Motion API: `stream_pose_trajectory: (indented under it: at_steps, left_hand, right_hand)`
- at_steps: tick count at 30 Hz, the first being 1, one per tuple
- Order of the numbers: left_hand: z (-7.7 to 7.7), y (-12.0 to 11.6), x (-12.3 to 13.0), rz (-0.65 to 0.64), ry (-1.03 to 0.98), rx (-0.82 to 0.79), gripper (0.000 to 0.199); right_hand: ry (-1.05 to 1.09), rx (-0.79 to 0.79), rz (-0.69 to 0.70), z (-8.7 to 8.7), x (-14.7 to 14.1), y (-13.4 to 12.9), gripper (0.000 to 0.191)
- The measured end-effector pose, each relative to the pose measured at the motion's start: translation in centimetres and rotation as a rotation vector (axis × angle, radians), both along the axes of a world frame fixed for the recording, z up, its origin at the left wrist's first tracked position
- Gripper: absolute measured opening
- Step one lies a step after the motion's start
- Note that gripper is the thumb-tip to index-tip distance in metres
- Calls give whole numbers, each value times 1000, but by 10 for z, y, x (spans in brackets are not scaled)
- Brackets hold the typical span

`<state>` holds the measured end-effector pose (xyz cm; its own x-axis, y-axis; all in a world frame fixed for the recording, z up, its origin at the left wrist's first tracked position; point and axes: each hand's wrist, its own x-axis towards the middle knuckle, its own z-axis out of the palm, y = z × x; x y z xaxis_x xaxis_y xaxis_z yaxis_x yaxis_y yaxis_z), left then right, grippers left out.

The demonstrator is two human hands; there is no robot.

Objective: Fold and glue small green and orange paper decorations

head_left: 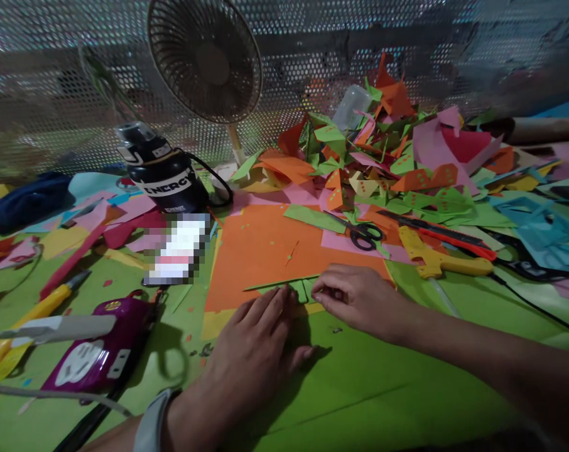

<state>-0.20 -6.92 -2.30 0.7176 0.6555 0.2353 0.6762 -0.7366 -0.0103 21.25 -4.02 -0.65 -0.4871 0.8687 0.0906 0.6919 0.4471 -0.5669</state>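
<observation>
A small green paper piece [303, 291] with a thin folded strip lies near the front edge of an orange sheet [251, 251]. My left hand [254, 342] rests on its left part, fingers together and pressing down, thumb stretched out to the side. At its right end my right hand [360, 301] is curled, thumb and forefinger pinched at the paper's edge. The fingertips hide part of the green piece. Behind the hands, black scissors [364, 235] lie on the orange sheet beside a green paper strip [313, 218].
A yellow glue gun [435, 257] and a red-black cutter [454, 238] lie at the right. Paper scraps [326, 144] pile up behind. At left are a phone [178, 248], a purple power bank [103, 345], a black bottle [166, 172] and a fan [213, 59]. A person's arm [543, 129] shows far right.
</observation>
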Motion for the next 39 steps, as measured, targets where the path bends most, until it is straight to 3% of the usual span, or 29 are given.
stream_pose_trajectory:
  at_steps: [3, 6, 17, 25, 30, 39]
  left_hand:
    - [1, 1, 0, -7, 52, 21, 55]
    - [1, 2, -1, -22, 93, 48, 55]
    - [2, 3, -1, -18, 47, -11, 47]
    - [3, 5, -2, -39, 54, -24, 53]
    - [3, 4, -1, -33, 89, -10, 55]
    - [2, 2, 4, 46, 88, -32, 76]
  right_hand:
    - [-187, 106, 46, 3, 3, -3, 17]
    - [-260, 108, 66, 3, 4, -3, 17]
    - [-209, 100, 66, 0, 4, 1, 14]
    - [-222, 66, 83, 2, 4, 2, 15]
    - [-139, -24, 66, 2, 5, 6, 17]
    - [103, -378, -78, -1, 2, 18, 9]
